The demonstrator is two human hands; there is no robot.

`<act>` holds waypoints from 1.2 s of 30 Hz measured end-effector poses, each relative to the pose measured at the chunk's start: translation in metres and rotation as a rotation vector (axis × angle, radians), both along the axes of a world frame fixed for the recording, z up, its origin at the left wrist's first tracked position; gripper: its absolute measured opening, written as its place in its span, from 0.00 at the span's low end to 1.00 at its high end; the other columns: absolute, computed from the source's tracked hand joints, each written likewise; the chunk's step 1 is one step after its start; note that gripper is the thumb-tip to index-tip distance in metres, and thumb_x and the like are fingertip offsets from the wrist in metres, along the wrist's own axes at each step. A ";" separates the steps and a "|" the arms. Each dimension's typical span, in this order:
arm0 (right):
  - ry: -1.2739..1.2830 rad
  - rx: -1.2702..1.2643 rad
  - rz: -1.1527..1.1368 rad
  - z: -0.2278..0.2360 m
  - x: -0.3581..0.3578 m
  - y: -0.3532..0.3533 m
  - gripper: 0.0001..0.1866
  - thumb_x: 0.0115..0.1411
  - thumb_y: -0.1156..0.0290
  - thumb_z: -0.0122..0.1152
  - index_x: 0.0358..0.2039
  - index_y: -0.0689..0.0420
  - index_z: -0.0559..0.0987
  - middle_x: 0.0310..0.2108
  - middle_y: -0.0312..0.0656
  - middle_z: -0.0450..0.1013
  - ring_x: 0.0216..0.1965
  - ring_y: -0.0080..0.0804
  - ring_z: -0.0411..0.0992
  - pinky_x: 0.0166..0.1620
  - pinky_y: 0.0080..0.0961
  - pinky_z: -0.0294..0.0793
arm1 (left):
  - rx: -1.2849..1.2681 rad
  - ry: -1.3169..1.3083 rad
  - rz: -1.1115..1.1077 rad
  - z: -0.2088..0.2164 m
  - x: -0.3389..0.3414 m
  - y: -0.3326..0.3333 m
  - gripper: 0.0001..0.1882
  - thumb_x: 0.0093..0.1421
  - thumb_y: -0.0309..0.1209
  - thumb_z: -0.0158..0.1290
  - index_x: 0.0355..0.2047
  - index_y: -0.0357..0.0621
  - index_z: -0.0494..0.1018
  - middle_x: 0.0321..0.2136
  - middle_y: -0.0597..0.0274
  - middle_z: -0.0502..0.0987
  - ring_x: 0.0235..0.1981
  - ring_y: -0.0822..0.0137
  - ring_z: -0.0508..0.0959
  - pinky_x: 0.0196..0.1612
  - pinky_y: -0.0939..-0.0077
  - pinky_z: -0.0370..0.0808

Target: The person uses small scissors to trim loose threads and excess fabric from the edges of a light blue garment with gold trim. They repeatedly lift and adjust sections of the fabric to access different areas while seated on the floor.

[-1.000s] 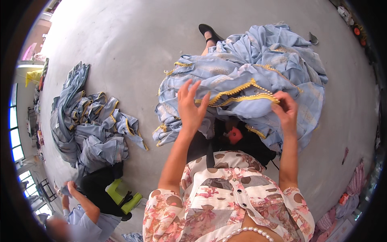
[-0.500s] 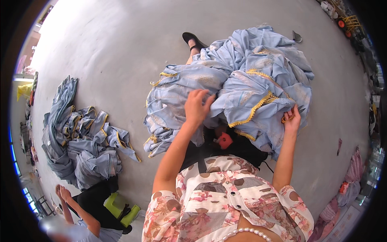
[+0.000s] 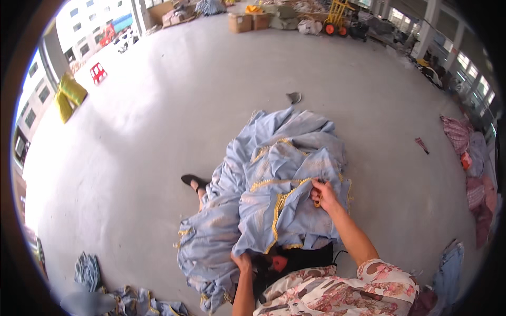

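Note:
A big heap of light blue cloth (image 3: 295, 168) with yellow beaded trim lies over my lap and spills onto the floor. My left hand (image 3: 241, 260) grips the near edge of the cloth, its fingertips partly hidden by the folds. My right hand (image 3: 325, 195) is closed at the trimmed edge on the right side of the heap, pinching the cloth. Tucked in that same palm are what look like small scissors (image 3: 318, 199), only their orange-yellow handle showing. Under the cloth's near edge, a red patch (image 3: 279, 263) shows against black fabric.
My black shoe (image 3: 194, 181) sticks out left of the heap. More blue trimmed cloth (image 3: 134, 301) lies at the lower left. Beyond the heap is a small grey scrap (image 3: 294, 97). Pink checked cloth (image 3: 457, 134) lies far right; cardboard boxes (image 3: 240, 22) and a yellow hand cart (image 3: 339, 16) stand at the back.
The view has tilted up toward the far floor. My left hand, loose above the cloth before, now grips its near edge. My right hand has drawn the trimmed edge out flatter.

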State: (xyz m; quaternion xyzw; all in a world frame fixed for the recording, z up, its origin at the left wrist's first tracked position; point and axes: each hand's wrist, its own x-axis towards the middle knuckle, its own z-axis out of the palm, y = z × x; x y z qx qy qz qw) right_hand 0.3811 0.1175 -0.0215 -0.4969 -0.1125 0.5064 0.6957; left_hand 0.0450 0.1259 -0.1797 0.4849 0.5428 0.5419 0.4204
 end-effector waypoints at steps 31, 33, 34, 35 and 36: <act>-0.337 0.162 0.544 0.023 -0.138 0.050 0.10 0.56 0.74 0.64 0.39 0.58 0.76 0.26 0.31 0.72 0.22 0.13 0.66 0.24 0.13 0.63 | 0.012 -0.105 -0.483 0.216 0.018 0.122 0.05 0.49 0.20 0.46 0.25 0.40 0.72 0.23 0.71 0.72 0.27 0.80 0.70 0.29 0.83 0.67; -0.307 0.169 0.497 0.025 -0.143 0.052 0.04 0.58 0.75 0.61 0.34 0.58 0.76 0.22 0.30 0.69 0.20 0.14 0.65 0.23 0.14 0.63 | 0.077 -0.096 -0.495 0.174 -0.004 0.111 0.08 0.56 0.29 0.54 0.35 0.41 0.74 0.29 0.67 0.76 0.32 0.75 0.74 0.36 0.82 0.69; -0.311 0.149 0.459 0.023 -0.136 0.048 0.02 0.59 0.75 0.60 0.32 0.57 0.76 0.20 0.30 0.68 0.19 0.15 0.65 0.23 0.14 0.63 | 0.083 0.086 -0.508 0.173 -0.003 0.097 0.12 0.54 0.31 0.57 0.38 0.41 0.73 0.32 0.65 0.76 0.35 0.71 0.75 0.38 0.78 0.70; -0.286 0.173 0.410 0.022 -0.130 0.045 0.02 0.59 0.75 0.60 0.32 0.58 0.76 0.20 0.30 0.68 0.19 0.15 0.65 0.22 0.14 0.62 | 0.099 0.267 -0.509 0.174 -0.001 0.085 0.17 0.52 0.33 0.60 0.41 0.42 0.73 0.35 0.62 0.77 0.38 0.67 0.76 0.41 0.74 0.71; -0.261 0.205 0.370 0.021 -0.126 0.045 0.03 0.59 0.75 0.60 0.33 0.58 0.76 0.20 0.31 0.69 0.18 0.16 0.64 0.21 0.15 0.61 | 0.223 0.366 -0.488 0.165 -0.003 0.079 0.20 0.49 0.35 0.62 0.42 0.43 0.73 0.37 0.59 0.77 0.41 0.61 0.76 0.44 0.69 0.71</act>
